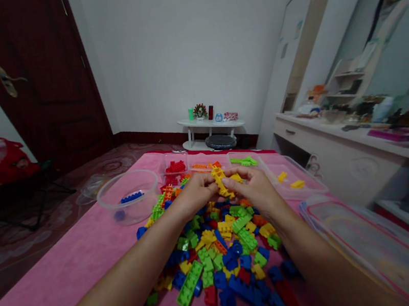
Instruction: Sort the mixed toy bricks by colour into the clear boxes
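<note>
Both forearms are bare and extend forward over the pink-covered surface (63, 266). The left forearm (132, 283) runs diagonally inward from the near left corner; the right forearm (314, 259) runs diagonally inward from the near right corner. The left hand (197, 194) and right hand (252, 187) face each other, raised, closer to the far edge than to the near edge. Fingers of both hands are bent in a grip. The right thumb (232, 185) points toward the left hand. Some fingertips are hidden.
</note>
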Demonstrator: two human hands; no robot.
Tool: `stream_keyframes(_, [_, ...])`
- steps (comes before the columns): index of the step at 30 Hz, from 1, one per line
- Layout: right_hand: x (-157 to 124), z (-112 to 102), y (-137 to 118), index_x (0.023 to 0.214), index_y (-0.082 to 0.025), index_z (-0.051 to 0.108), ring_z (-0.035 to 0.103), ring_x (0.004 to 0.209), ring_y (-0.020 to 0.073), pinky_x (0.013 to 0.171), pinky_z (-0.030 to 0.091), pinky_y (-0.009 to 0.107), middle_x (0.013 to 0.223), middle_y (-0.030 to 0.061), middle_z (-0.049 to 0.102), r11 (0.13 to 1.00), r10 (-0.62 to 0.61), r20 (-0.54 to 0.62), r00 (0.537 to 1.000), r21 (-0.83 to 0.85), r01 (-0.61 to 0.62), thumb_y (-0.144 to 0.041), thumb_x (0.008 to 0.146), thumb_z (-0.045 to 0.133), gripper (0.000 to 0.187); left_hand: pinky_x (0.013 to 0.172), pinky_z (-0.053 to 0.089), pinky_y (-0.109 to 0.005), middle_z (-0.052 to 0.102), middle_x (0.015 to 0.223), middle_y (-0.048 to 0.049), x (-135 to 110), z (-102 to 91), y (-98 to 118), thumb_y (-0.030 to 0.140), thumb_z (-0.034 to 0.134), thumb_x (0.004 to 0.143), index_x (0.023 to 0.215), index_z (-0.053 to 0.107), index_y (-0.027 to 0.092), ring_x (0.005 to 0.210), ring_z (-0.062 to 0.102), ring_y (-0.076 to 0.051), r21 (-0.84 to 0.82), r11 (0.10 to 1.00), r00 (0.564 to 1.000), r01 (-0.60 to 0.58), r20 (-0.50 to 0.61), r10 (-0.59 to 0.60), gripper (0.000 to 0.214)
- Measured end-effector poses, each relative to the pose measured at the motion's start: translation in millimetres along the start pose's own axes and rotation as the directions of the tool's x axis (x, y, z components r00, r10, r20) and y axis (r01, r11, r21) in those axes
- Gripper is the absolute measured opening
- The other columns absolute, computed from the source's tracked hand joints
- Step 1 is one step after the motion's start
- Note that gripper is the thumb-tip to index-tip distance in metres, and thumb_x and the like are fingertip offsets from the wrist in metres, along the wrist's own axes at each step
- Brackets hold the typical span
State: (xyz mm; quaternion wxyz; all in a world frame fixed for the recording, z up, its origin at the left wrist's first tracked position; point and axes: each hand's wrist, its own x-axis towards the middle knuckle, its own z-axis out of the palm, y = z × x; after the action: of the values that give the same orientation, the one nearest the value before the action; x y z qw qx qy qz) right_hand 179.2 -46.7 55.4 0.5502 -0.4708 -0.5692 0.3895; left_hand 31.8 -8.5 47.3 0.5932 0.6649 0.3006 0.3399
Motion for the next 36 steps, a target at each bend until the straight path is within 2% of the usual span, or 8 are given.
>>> stream_keyframes(4, [6, -19, -1, 0.076, -0.015, 0.063, 0.055, 0.04, 0.0104, 0.041, 0.048, 0.02, 0.049, -0.0028, 0.059, 0.999, -0.03, -0.128, 0.991, -0.018, 0.028, -0.039, 0.062, 0.075, 0.03, 0.071, 0.051, -0.024, 0.069, 0.082, -0.0031, 1, -1.2, -4, 0.022, 0.058, 0.077, 0.093, 0.068, 0.011, 0.07, 0.064, -0.011, 0.016, 1.0, 1.0, -0.012, 0.012, 0.011, 0.021])
stream_keyframes(10, [26, -68, 12, 0.075, -0.014, 0.06, 0.056, 0.043, 0.0073, 0.043, 0.048, 0.015, 0.052, -0.0029, 0.059, 0.997, 0.05, -0.363, 0.93, 0.072, -0.025, -0.028, 0.064, 0.074, 0.023, 0.072, 0.054, -0.028, 0.068, 0.097, -0.0087, 3, -3.0, -5, 0.019, 0.058, 0.079, 0.112, 0.063, 0.01, 0.074, 0.066, -0.013, -0.012, 0.997, 0.994, 0.073, -0.086, -0.074, 0.034])
stream_keyframes(17, [62, -129, 17, 0.089, -0.011, 0.06, 0.063, 0.053, 0.0142, 0.051, 0.053, 0.025, 0.065, 0.0029, 0.063, 0.914, 0.081, -0.497, 0.864, -0.309, -0.263, -0.008, 0.064, 0.067, 0.026, 0.064, 0.052, -0.026, 0.069, 0.102, -0.0107, 8, -7.6, -17, 0.02, 0.058, 0.076, 0.11, 0.065, 0.011, 0.079, 0.066, -0.018, 0.259, 0.965, 0.991, 0.047, -0.132, -0.013, 0.036])
stream_keyframes(20, [56, -121, 7, 0.087, -0.012, 0.064, 0.065, 0.064, 0.0177, 0.058, 0.054, 0.03, 0.079, 0.0076, 0.067, 0.865, 0.025, -0.382, 0.924, -0.456, -0.211, -0.013, 0.063, 0.07, 0.026, 0.066, 0.052, -0.027, 0.07, 0.1, -0.0091, 13, -11.3, -28, 0.023, 0.057, 0.077, 0.11, 0.066, 0.012, 0.081, 0.066, -0.019, 0.392, 0.92, 0.993, -0.022, -0.097, 0.065, 0.036])
stream_keyframes(22, [39, -97, 1, 0.089, -0.013, 0.067, 0.065, 0.079, 0.02, 0.071, 0.053, 0.034, 0.092, 0.0096, 0.069, 0.78, -0.031, -0.089, 0.996, -0.626, -0.032, -0.02, 0.068, 0.068, 0.022, 0.069, 0.051, -0.027, 0.071, 0.101, -0.0083, 15, -13.4, -32, 0.024, 0.056, 0.076, 0.109, 0.067, 0.012, 0.083, 0.066, -0.019, 0.45, 0.891, 0.988, -0.056, -0.101, 0.113, 0.036])
stream_keyframes(27, [-21, -26, 7, 0.112, -0.02, 0.065, 0.058, 0.104, 0.0244, 0.091, 0.042, 0.037, 0.113, 0.0078, 0.066, 0.532, -0.011, 0.46, 0.888, -0.749, 0.395, -0.028, 0.067, 0.073, 0.046, 0.073, 0.051, -0.028, 0.072, 0.098, -0.0082, 16, -15.7, -32, 0.025, 0.053, 0.076, 0.108, 0.068, 0.011, 0.084, 0.066, -0.02, 0.542, 0.834, 0.982, -0.107, -0.072, 0.172, 0.037])
stream_keyframes(31, [-39, -12, 16, 0.106, -0.023, 0.067, 0.06, 0.099, 0.0211, 0.086, 0.043, 0.031, 0.104, 0.0046, 0.069, 0.386, -0.02, 0.489, 0.872, -0.801, 0.458, -0.019, 0.077, 0.062, 0.03, 0.073, 0.05, -0.027, 0.072, 0.095, -0.0055, 13, -15.5, -31, 0.026, 0.053, 0.077, 0.105, 0.07, 0.013, 0.084, 0.065, -0.02, 0.592, 0.795, 0.982, -0.131, -0.033, 0.186, 0.035])
stream_keyframes(36, [-4, -64, 6, 0.114, -0.022, 0.063, 0.06, 0.102, 0.0248, 0.088, 0.043, 0.035, 0.113, 0.0064, 0.066, 0.27, -0.126, 0.18, 0.976, -0.94, 0.208, -0.032, 0.081, 0.058, 0.035, 0.072, 0.048, -0.026, 0.073, 0.091, -0.0043, 10, -12.1, -28, 0.023, 0.053, 0.077, 0.101, 0.071, 0.014, 0.078, 0.065, -0.019, 0.66, 0.745, 0.989, -0.098, -0.02, 0.148, 0.031])
